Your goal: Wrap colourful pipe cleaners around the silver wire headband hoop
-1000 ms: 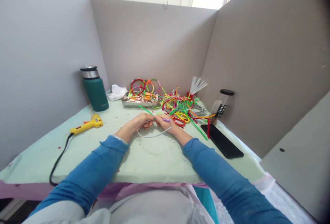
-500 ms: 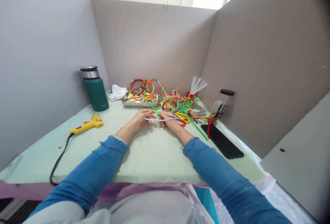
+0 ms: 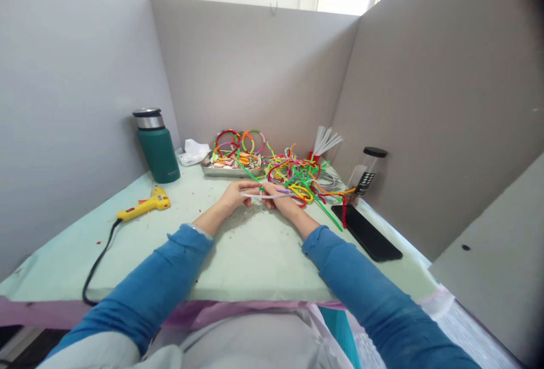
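Observation:
Close together above the middle of the table, my left hand (image 3: 235,196) and my right hand (image 3: 275,195) work on a thin white hoop (image 3: 255,195). A green pipe cleaner (image 3: 247,170) runs up and to the left from between the fingers, and a bit of green shows wound on the hoop there. My right fingers pinch the hoop at this spot; a short purple stretch (image 3: 282,191) shows by that hand. The left fingers are closed at the green pipe cleaner and hoop, their tips partly hidden.
Behind my hands lie a metal tray (image 3: 229,172) of small pieces, coloured rings (image 3: 226,132) and a pipe cleaner heap (image 3: 293,170). A yellow glue gun (image 3: 144,206) and green flask (image 3: 157,151) stand left; a phone (image 3: 368,234) and clear bottle (image 3: 368,170) right. Grey partitions enclose the table.
My left hand has shifted slightly and its fingers now lie straighter against the hoop. The green pipe cleaner's free end has moved a little left; the right hand stays nearly still.

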{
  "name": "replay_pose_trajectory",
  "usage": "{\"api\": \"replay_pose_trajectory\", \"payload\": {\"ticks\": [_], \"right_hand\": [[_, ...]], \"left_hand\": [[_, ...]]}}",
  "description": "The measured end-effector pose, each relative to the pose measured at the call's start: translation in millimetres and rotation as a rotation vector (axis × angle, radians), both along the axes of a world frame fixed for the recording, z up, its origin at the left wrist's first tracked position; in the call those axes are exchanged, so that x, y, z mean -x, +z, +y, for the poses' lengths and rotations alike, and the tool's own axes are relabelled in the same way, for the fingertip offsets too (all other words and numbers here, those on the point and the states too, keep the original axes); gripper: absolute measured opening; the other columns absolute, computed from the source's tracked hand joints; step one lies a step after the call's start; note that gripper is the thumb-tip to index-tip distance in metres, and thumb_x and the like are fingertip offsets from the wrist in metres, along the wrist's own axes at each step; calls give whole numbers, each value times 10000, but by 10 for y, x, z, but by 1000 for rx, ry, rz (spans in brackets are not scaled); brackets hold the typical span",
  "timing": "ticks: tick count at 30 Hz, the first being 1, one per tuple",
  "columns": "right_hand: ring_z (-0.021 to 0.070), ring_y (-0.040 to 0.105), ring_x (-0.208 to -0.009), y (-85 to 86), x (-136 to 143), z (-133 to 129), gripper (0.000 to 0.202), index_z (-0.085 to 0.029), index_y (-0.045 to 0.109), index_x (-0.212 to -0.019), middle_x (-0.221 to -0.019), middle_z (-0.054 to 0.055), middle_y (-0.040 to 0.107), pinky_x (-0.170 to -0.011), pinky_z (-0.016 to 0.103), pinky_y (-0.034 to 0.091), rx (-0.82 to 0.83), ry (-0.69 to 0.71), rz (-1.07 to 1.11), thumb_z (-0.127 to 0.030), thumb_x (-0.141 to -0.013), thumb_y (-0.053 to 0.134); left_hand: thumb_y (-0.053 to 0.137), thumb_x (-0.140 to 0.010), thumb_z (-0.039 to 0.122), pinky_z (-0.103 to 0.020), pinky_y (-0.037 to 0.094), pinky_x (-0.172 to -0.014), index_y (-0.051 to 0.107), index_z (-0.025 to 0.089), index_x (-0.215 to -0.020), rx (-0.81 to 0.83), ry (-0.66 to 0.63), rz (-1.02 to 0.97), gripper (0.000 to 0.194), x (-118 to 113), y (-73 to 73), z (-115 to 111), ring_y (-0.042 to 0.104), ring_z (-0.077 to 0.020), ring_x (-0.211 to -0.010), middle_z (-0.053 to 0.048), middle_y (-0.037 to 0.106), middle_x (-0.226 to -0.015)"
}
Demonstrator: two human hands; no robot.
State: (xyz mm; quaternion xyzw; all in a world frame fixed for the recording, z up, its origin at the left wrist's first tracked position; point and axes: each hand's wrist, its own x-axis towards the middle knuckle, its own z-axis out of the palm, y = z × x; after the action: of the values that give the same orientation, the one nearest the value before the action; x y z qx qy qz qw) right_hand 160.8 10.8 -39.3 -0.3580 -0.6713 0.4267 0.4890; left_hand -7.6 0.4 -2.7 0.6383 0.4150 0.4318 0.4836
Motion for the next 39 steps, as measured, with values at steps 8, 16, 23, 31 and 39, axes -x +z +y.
{"api": "replay_pose_trajectory", "payload": {"ticks": [8,16,23,31,39], "right_hand": [[77,439,-408,4,7,8,492,-166,580,-625,-535,-9,559,-413,213,311,13,25,4,-594,-844,472],[77,448,-419,-28,-8,37,479,-163,597,-641,-543,-5,558,-415,210,313,15,77,28,-570,-859,468],[71,451,-416,-64,-18,81,467,-155,605,-653,-579,7,591,-419,209,325,28,112,60,-555,-857,479],[72,456,-401,-35,-5,76,440,-155,588,-647,-572,10,595,-404,215,308,98,117,93,-532,-851,494],[74,446,-409,-57,-15,60,396,-166,568,-632,-572,-4,577,-417,222,312,103,119,102,-518,-807,529]], "left_hand": [[733,-639,371,-221,330,-440,731,71,-944,-211,82,144,427,-8,-20,20,424,-76,-386,25,528,-445],[698,-696,364,-230,426,-537,745,136,-918,-472,113,237,322,38,-160,172,543,-112,-559,-60,683,-768],[718,-710,267,-260,481,-705,755,185,-876,-702,153,374,189,72,-157,224,608,-155,-770,-57,641,-841],[694,-740,285,-291,489,-804,750,178,-833,-779,124,350,153,60,-158,233,642,-180,-862,-86,679,-960],[666,-747,329,-269,487,-738,737,154,-802,-684,72,310,197,44,-163,199,646,-177,-789,-76,721,-840]]}}
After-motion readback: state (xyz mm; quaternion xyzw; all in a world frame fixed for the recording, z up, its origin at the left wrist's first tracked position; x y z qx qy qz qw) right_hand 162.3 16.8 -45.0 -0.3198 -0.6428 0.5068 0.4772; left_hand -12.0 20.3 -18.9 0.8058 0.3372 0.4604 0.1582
